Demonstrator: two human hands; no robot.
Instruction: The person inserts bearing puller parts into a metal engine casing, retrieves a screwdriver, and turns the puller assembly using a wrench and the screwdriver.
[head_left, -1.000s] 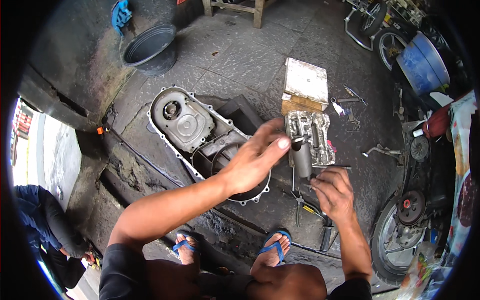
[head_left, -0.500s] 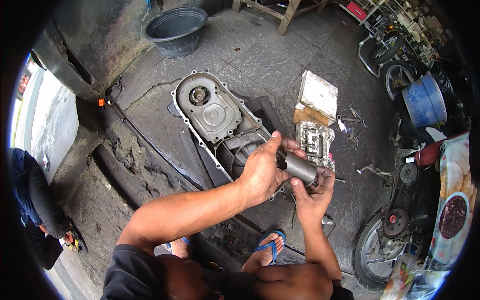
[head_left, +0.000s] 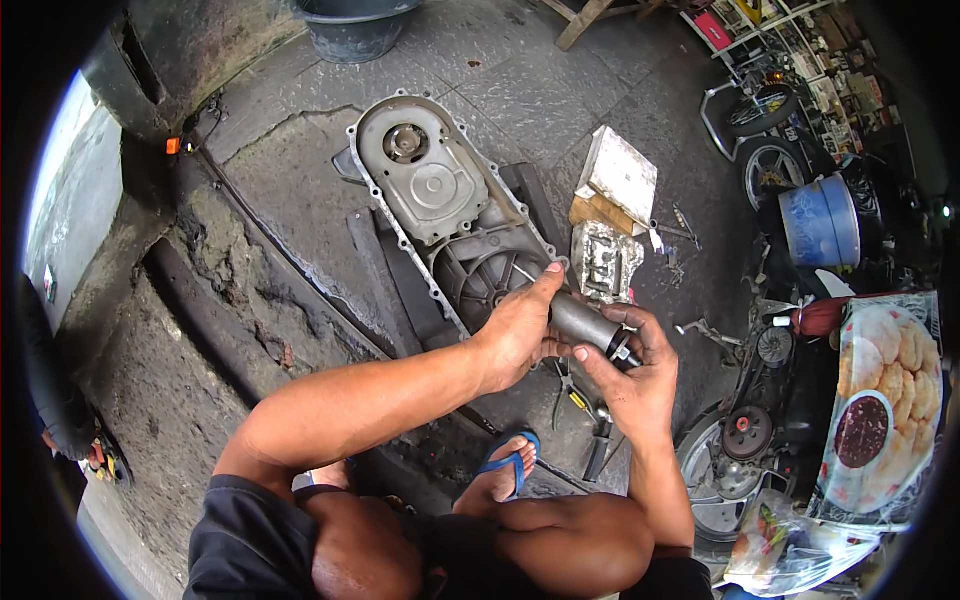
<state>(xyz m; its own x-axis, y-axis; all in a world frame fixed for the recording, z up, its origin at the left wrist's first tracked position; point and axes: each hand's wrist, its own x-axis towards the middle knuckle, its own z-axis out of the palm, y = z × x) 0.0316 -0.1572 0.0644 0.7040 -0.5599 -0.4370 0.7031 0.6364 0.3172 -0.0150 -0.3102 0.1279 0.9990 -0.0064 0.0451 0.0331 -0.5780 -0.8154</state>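
Between my two hands is a smooth grey metal sleeve (head_left: 584,324), tilted with its right end lower. My left hand (head_left: 518,328) closes round its upper left end, thumb stretched along the top. At the other end my right hand (head_left: 640,372) grips it with fingers above and thumb below. A dark ring and a small shiny piece (head_left: 625,352) show at that end. Just beyond my left hand lies a large cast metal engine case (head_left: 433,185), open side up, with a round bearing hole at its far end. My left hand hides part of its near end.
White box (head_left: 622,178) and a greasy metal block (head_left: 606,262) stand right of the case. Pliers (head_left: 562,395) and a hammer (head_left: 598,447) lie near my right forearm. Motorcycle parts and a blue bucket (head_left: 820,222) line the right side; a black tub (head_left: 355,35) stands at the back.
My view has shifted, so the floor items sit higher in it. The sleeve has turned slightly in my hands, and a shiny piece now shows at its right end.
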